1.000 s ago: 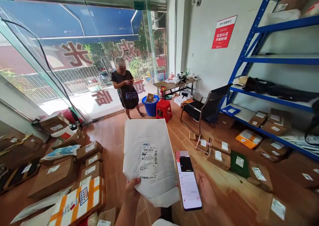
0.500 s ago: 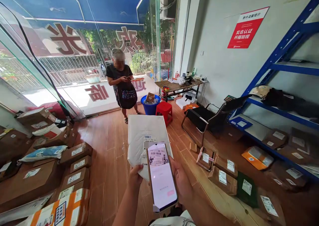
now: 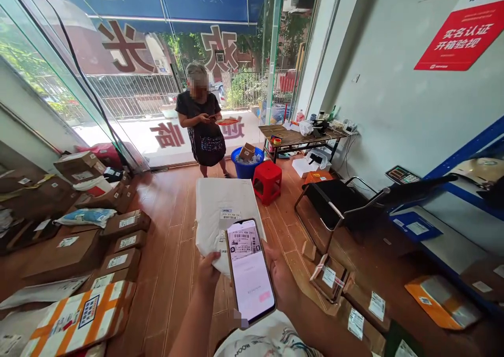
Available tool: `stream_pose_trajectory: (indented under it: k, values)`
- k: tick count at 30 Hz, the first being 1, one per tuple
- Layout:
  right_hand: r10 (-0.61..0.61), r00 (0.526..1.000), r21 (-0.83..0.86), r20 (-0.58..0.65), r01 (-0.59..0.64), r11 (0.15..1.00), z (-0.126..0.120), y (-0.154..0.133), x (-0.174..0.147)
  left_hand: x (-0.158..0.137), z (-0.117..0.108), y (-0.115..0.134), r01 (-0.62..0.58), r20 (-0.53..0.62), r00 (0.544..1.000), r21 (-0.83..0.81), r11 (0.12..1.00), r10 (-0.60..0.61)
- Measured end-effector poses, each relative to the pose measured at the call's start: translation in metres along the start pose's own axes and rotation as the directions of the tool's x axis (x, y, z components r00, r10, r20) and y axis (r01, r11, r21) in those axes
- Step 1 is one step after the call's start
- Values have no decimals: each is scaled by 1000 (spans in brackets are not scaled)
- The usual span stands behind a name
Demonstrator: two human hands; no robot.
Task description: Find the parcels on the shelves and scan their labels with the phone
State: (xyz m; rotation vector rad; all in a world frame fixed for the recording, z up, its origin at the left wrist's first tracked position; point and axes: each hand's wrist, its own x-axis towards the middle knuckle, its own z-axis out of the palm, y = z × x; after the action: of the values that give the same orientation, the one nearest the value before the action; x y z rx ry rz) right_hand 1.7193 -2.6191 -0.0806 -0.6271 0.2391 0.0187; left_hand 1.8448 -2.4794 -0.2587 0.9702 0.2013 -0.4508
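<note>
My left hand [image 3: 208, 273] grips the lower left edge of a white padded mailer [image 3: 210, 202], its thumb on the front face. A printed shipping label [image 3: 226, 215] is stuck on the mailer, partly covered by a smartphone [image 3: 254, 281]. My right hand [image 3: 277, 275] is closed around the right side of that phone, which I hold upright in front of the mailer. On its lit screen, the upper part shows the label with its barcode, above a pale area with a pink button.
Parcels cover the floor at left, among them an orange-taped white box [image 3: 82, 315]. A person [image 3: 202, 121] stands ahead near the blue tub [image 3: 240, 168] and red stool [image 3: 268, 181]. To the right are a black chair [image 3: 334, 202], a table [image 3: 291, 134] and more cartons [image 3: 331, 278].
The view has turned left and tilted down slightly. Both hands still hold the mailer and the phone, and the label on the screen now looks larger and sharper.
</note>
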Motion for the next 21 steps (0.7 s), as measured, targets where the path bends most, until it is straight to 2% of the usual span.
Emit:
stream_pose_trajectory:
  k: [5,10,13,17,21]
  values:
    - [43,999,-8,-25,-43,999,-19,-33,22,21,31,-7,-48,-87,995,-79,996,41]
    - [15,1000,-27,-18,-16,1000,-43,-53,61,53,53,-8,-18,-94,995,-32,999,15]
    - [19,998,-68,-53,-23,997,-60,-67,93,81,64,-5,-43,-76,996,-17,999,42]
    - [75,993,-146,-94,-88,985,-76,-93,149,140,77,4,-40,-126,991,-24,999,37]
    - [49,994,-186,-94,-66,980,-84,-126,228,226,91,21,-43,-133,990,-1,999,42]
